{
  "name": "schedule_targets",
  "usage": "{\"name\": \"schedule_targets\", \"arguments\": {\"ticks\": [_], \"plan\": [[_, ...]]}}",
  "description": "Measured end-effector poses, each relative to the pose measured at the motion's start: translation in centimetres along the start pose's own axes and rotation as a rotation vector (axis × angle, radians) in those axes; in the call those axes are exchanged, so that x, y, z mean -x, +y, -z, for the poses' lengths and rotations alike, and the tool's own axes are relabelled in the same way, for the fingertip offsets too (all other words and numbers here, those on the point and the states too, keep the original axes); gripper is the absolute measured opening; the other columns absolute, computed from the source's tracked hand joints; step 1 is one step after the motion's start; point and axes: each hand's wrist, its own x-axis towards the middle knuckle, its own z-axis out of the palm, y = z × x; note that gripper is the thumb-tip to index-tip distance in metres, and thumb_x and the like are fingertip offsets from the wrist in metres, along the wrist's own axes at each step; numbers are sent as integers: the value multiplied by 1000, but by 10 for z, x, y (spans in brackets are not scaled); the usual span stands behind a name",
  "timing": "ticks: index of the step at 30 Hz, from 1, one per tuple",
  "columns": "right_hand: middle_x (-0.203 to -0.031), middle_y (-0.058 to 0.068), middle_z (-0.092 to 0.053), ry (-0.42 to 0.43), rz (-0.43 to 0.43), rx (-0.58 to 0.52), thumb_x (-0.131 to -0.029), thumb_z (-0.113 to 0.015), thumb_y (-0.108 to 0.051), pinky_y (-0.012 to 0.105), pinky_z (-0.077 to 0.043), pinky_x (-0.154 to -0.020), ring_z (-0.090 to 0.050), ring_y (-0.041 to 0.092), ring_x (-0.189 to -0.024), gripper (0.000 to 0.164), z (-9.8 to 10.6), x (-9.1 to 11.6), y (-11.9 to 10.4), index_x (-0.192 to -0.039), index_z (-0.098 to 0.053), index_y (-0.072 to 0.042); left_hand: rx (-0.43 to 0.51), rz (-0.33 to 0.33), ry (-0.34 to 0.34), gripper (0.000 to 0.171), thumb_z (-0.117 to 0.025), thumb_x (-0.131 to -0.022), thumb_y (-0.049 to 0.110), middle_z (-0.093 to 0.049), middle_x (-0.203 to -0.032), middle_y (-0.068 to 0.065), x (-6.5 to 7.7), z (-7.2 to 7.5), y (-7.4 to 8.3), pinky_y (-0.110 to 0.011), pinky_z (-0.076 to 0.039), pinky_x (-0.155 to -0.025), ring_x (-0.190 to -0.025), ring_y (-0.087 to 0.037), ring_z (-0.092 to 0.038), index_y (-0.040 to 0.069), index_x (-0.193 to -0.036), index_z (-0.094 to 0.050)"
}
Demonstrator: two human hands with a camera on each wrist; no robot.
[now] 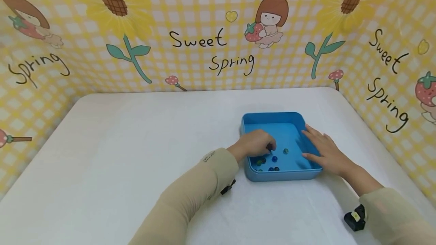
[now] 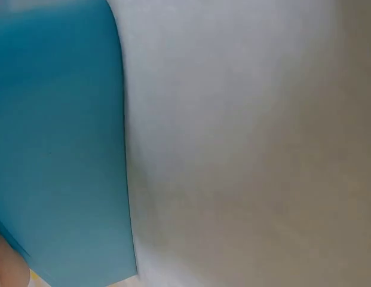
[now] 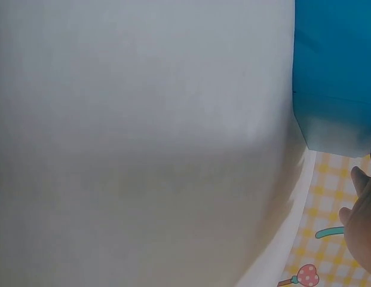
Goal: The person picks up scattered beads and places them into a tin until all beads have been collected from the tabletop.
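A blue rectangular tray point(image 1: 284, 176) stands on the white table, with several small glass marbles point(image 1: 274, 158) on its floor, mostly towards the near left. My left hand point(image 1: 256, 143) reaches in over the tray's left side. Its fingers are curled down and pinch a dark marble point(image 1: 270, 147), partly hidden by the fingers. One green marble point(image 1: 285, 151) lies apart, right of that hand. Against the tray's right rim rests my right hand point(image 1: 328, 155), its fingers spread and fairly straight. The tray's outer wall fills the left of the left wrist view and the upper right of the right wrist view.
The white table point(image 1: 136, 143) extends left of the tray. Yellow checked cloth point(image 1: 204, 6) with printed flowers and lettering rises behind the table and along both sides. Black straps with small devices point(image 1: 355, 217) sit at the sleeves.
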Motion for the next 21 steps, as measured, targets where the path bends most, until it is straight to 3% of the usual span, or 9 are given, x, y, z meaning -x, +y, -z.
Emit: {"name": "schedule_targets", "arguments": {"ticks": [21], "plan": [[-140, 18, -12, -15, -13, 6, -85, -53, -28, 60, -5, -95, -11, 37, -125, 63, 1, -1, -1, -132, -25, 3, -17, 22, -12, 20, -60, -80, 7, -61, -94, 6, 1, 1, 2, -17, -42, -75, -84, -4, -51, 14, -97, -66]]}}
